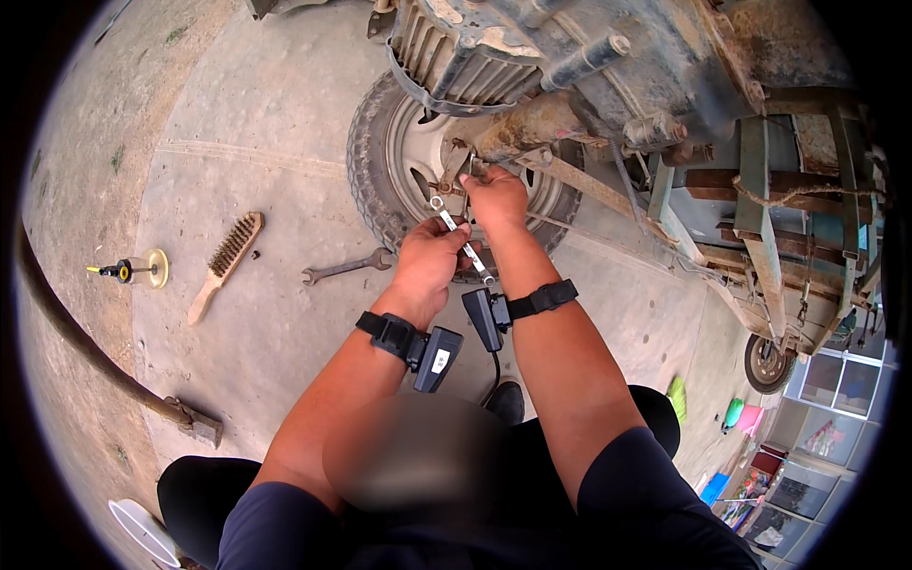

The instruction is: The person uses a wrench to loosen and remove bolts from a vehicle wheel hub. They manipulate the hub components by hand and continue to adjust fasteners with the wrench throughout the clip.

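My left hand (427, 258) is closed on a silver double-ended ring spanner (451, 220), which slants across the front of the wheel. Just above and to the right, my right hand (500, 198) has its fingers pinched together at a rusty bracket (454, 163) beside the hub. What those fingers hold is too small and hidden to name. Behind both hands is a worn, treaded tyre (370, 171) on a pale steel rim (414, 142). Each wrist carries a strapped-on black device.
An open-ended spanner (344, 267) lies on the concrete left of the tyre. Farther left are a wire brush (231, 255) and a small clear-yellow container (152, 269). A vehicle's dirty metal underside (589, 71) hangs overhead, and a metal frame (755, 209) stands to the right. A hammer (195, 425) lies lower left.
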A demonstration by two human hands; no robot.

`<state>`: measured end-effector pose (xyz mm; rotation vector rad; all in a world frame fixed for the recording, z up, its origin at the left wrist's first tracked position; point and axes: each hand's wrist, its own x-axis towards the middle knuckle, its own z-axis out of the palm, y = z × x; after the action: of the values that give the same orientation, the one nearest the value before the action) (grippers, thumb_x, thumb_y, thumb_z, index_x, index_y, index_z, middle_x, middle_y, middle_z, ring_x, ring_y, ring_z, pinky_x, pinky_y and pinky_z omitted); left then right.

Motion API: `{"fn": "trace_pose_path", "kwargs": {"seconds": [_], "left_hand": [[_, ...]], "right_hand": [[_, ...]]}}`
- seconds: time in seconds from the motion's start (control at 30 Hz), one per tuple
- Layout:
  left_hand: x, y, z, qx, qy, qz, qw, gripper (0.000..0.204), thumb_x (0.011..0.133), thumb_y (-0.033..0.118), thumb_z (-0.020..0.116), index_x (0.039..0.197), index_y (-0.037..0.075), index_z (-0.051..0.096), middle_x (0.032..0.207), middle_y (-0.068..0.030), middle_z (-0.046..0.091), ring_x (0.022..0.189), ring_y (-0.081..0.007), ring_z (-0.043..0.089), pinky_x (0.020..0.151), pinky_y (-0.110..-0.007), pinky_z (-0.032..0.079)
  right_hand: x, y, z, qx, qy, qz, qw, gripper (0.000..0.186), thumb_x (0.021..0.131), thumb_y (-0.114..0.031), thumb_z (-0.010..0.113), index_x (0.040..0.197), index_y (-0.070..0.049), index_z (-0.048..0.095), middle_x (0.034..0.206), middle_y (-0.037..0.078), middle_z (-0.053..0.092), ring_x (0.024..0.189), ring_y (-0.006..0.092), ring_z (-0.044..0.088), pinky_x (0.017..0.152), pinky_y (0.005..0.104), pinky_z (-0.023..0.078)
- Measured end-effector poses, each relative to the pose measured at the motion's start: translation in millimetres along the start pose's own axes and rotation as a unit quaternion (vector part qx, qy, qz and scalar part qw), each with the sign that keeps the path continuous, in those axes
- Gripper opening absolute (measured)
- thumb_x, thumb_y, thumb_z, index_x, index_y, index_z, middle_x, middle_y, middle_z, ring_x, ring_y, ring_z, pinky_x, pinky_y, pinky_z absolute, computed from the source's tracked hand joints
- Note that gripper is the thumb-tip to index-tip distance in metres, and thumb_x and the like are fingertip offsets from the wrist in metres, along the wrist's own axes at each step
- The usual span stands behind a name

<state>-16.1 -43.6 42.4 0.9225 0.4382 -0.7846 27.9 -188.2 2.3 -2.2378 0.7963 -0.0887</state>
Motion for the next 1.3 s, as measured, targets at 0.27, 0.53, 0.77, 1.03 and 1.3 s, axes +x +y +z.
{"fn": "trace_pose_path", "kwargs": {"seconds": [0.27,0.53,0.77,1.03,1.3], "left_hand": [[-11,15,16,0.038,0.027,0.022,0.999,0.016,0.099,0.010,0.062,0.112,0.000,0.060,0.097,-0.0044,0.067,0.081,-0.0155,0.069,0.061,-0.026,0.048],[4,12,-5,0.085,0.019,0.027,0.996,0.017,0.098,0.011,0.063,0.112,0.001,0.060,0.093,-0.0037,0.067,0.077,-0.0155,0.069,0.060,-0.027,0.048],[9,21,-44,0.195,0.071,0.034,0.978,0.022,0.100,0.014,0.061,0.117,0.000,0.061,0.096,-0.0053,0.069,0.075,-0.0137,0.066,0.062,-0.028,0.048],[36,41,-71,0.397,0.065,0.182,0.897,0.034,0.097,0.014,0.062,0.126,-0.005,0.060,0.086,-0.0150,0.071,0.071,-0.0218,0.068,0.069,-0.035,0.052],[38,48,-74,0.371,0.051,0.196,0.906,0.029,0.098,0.012,0.062,0.122,-0.005,0.059,0.085,-0.0079,0.067,0.073,-0.0151,0.061,0.069,-0.030,0.050]], "right_hand": [[-2,-10,-6,-0.013,-0.006,-0.006,1.000,0.033,0.084,-0.034,0.074,0.093,-0.002,0.072,0.088,0.020,0.073,0.085,0.0387,0.070,0.077,0.0457,0.053],[-8,-7,-3,0.234,-0.050,0.066,0.969,0.021,0.091,-0.022,0.074,0.096,-0.002,0.073,0.076,0.002,0.068,0.066,0.0160,0.059,0.062,0.0347,0.047],[-8,-24,-11,0.248,-0.087,0.129,0.956,0.021,0.094,-0.021,0.073,0.103,-0.002,0.073,0.081,-0.002,0.065,0.071,0.0108,0.054,0.060,0.0314,0.043],[1,-9,-4,0.237,-0.074,0.097,0.964,0.020,0.093,-0.018,0.073,0.104,-0.001,0.073,0.086,0.000,0.068,0.066,0.0107,0.054,0.059,0.0309,0.044],[0,-13,-5,0.256,-0.086,0.127,0.954,0.019,0.093,-0.018,0.072,0.103,-0.001,0.073,0.082,0.000,0.067,0.058,0.0102,0.052,0.055,0.0284,0.044]]}}
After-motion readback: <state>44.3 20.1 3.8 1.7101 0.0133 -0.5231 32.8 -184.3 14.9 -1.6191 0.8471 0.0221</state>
